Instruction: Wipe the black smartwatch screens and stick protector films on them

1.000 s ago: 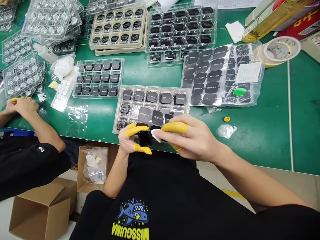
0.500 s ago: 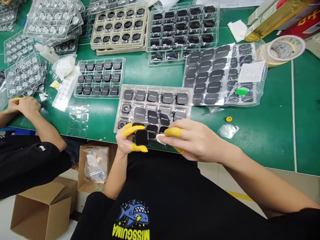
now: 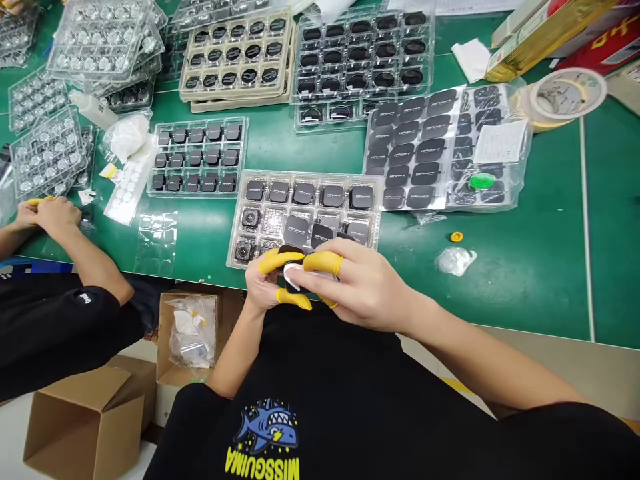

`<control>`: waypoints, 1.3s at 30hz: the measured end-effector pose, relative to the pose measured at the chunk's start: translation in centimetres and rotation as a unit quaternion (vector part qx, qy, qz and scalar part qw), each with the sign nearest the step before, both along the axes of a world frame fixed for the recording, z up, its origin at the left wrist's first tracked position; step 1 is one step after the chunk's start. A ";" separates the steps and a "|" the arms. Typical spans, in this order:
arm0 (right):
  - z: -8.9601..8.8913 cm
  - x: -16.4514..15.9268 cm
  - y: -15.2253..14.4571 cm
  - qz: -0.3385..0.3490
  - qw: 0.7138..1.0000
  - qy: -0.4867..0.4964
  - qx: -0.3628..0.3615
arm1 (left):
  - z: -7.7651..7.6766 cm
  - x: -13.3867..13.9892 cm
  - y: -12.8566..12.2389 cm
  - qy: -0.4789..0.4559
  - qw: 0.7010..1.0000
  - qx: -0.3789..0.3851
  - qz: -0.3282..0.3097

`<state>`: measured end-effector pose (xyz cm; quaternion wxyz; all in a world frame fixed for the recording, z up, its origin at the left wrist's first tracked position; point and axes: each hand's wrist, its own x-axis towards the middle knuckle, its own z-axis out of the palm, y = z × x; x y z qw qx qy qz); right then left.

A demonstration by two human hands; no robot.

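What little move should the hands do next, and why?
Maybe a gentle wipe: the right hand holds a white pad over the face of the dark square piece, and the left hand holds that piece between finger and thumb.

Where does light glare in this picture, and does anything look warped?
Head view: bright glints scatter over the stacked clear trays and the clear plastic bag; the gold box near the corner looks stretched; the white pad covers much of the black piece, so I cannot judge its shine.
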<state>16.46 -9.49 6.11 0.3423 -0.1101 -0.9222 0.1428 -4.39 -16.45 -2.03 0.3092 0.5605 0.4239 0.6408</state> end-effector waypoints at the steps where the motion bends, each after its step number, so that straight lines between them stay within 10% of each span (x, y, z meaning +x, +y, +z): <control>1: 0.1 0.0 0.0 0.019 1.000 -0.004 -0.001 | 0.0 0.0 -0.1 0.001 1.000 0.002 0.000; 22: 0.7 -0.6 0.5 0.071 0.996 -0.029 0.053 | 0.4 -0.6 -0.9 0.076 0.996 0.013 0.052; 39: -1.6 0.1 0.1 -0.068 0.995 0.006 0.073 | -0.1 0.1 -0.7 -0.013 0.999 -0.023 0.035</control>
